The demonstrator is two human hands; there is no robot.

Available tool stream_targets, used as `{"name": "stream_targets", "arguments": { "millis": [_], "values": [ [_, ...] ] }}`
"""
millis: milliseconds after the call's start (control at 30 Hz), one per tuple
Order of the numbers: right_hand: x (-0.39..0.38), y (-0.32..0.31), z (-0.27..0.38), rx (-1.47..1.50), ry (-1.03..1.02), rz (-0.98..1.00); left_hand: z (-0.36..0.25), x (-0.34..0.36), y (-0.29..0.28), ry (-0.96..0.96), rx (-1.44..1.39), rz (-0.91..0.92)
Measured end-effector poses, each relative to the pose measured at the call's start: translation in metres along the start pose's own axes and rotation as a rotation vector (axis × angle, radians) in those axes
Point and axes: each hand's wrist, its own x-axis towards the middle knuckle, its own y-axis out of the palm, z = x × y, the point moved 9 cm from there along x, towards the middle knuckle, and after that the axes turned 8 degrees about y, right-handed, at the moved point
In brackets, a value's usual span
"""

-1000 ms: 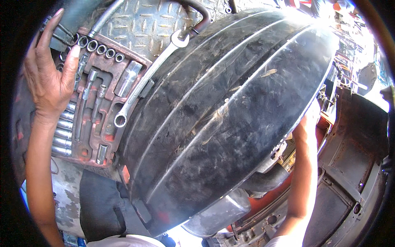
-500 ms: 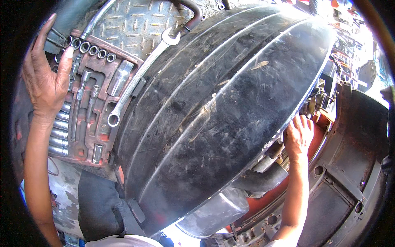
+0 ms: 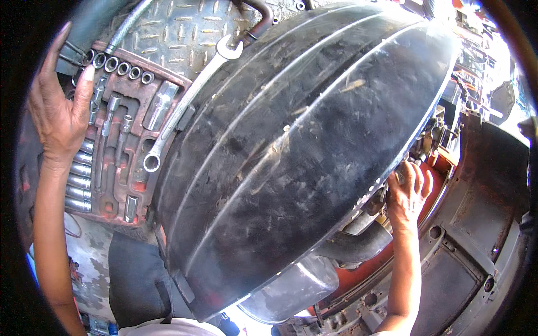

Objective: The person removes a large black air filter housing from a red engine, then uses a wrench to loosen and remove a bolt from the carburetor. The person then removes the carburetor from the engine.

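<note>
My left hand rests flat with fingers spread on the left edge of a red socket tray full of sockets and bits. A long silver combination wrench lies across the tray's right side, against a big black ribbed fender. My right hand reaches under the fender's right rim into the machine parts there, fingers curled; whether it grips anything is hidden.
Diamond-pattern steel plate lies behind the tray. A grey cylinder and a black hose sit below the fender. Dark metal floor panels with red bodywork fill the right side.
My right hand has come out from under the fender rim and now shows more fully. The view has shifted slightly; my left hand stays on the tray.
</note>
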Motion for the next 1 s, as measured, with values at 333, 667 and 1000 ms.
{"name": "stream_targets", "arguments": {
  "millis": [333,667,1000],
  "values": [
    [0.000,-0.030,0.012,0.145,-0.171,-0.085,-0.003,0.000,-0.002,-0.031,0.014,-0.009],
    [0.070,-0.062,0.013,0.398,0.152,-0.012,-0.009,0.008,-0.007,-0.032,-0.001,-0.017],
    [0.084,-0.028,0.028,0.240,0.045,0.158,-0.009,0.011,-0.008,-0.038,-0.004,0.011]
  ]
}}
